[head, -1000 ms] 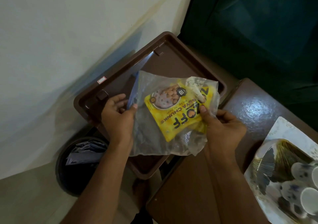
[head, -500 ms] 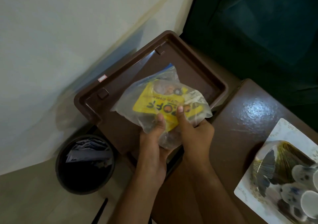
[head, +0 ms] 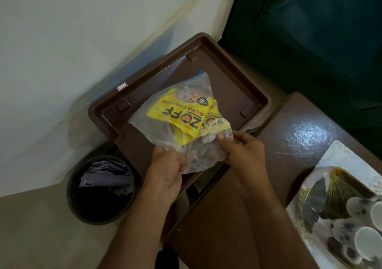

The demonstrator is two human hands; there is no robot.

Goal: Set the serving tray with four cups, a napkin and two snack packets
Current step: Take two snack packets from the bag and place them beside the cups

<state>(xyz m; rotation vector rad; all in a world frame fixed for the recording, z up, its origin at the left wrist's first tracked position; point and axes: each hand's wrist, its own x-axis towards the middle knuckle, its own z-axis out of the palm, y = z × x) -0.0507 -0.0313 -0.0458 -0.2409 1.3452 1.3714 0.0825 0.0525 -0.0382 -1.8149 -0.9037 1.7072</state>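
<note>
A clear plastic bag [head: 165, 136] holds yellow snack packets [head: 182, 111]. It hangs over a brown tray-like plastic surface [head: 233, 78]. My left hand [head: 167, 169] grips the bag's near bottom edge. My right hand [head: 241, 149] pinches the bag's right corner, with the thumb on a packet. At the lower right, a white patterned serving tray [head: 330, 159] on the brown table carries several speckled cups [head: 365, 242], partly cut off by the frame edge.
A dark round bin [head: 99, 190] with papers inside stands on the floor at lower left. A glossy brown table [head: 289, 136] lies right of the brown surface. A white wall fills the left, and dark green upholstery [head: 310, 31] the upper right.
The bag has tipped so the packets slide toward its far opening. My hands first came together at the bag's near edge, and have now spread apart a little.
</note>
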